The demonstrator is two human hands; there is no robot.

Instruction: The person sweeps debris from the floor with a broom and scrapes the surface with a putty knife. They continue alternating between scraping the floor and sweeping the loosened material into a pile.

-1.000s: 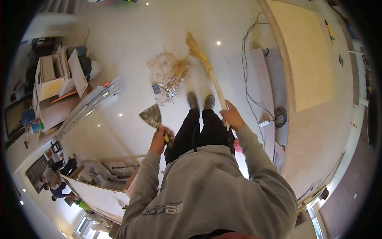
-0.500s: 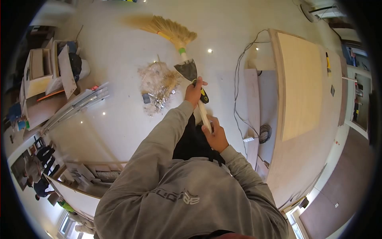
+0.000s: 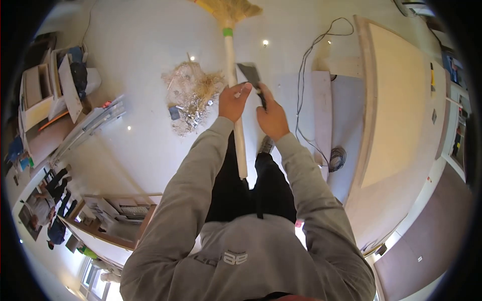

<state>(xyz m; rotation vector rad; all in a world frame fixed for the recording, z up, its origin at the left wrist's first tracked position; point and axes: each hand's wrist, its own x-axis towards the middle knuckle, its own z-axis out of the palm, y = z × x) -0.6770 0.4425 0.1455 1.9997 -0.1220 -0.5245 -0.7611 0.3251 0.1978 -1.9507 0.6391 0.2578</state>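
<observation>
My left hand [image 3: 232, 103] is closed around the wooden handle of a straw broom [image 3: 230, 59], its bristles up at the top edge of the view. In my right hand [image 3: 273, 114] is a putty knife [image 3: 249, 73], gripped by its dark handle with the wide blade angled up beside the broom handle. Both hands are close together in front of my body. Left of the broom, a pile of sweepings [image 3: 193, 95] with straw, dust and shiny scraps lies on the pale floor.
A large wooden panel [image 3: 396, 110] stands at the right, with a cable [image 3: 302, 85] snaking beside it. Long metal strips [image 3: 95, 123] and wooden cabinet boxes [image 3: 40, 90] are at the left. Two people [image 3: 50, 205] are at the lower left.
The putty knife has passed from my left hand to my right, which has left the lower broom handle. My left hand now holds only the broom, and its bristles have shifted upward.
</observation>
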